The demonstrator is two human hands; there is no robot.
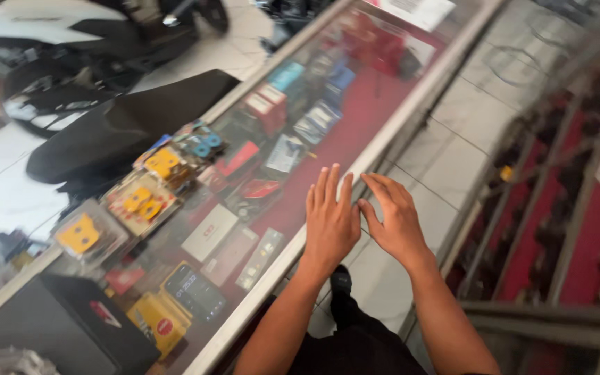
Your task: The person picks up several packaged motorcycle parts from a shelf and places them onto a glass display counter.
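From the head camera: left hand (330, 221) flat, fingers spread and holding nothing, over the metal edge of the glass display counter (383, 142). Right hand (394, 221) just beside it, fingers open too (thumbs nearly touching). Packaged parts (148, 201) lie on red lining under the glass.

The desk (383, 149) is showing a glossy glass top that is catching pale reflections, framed by a smooth, brushed-looking metal rim. Under the glass, a matt red lining is lying beneath shiny plastic blister packs (140, 201) with yellow parts. At nine o'clock a black seat (126, 125) is looking matt and slightly grained, like vinyl. The floor tiles (453, 139) at one o'clock are appearing smooth and faintly glossy. At seven o'clock a black box (57, 326) is looking matt, like card.
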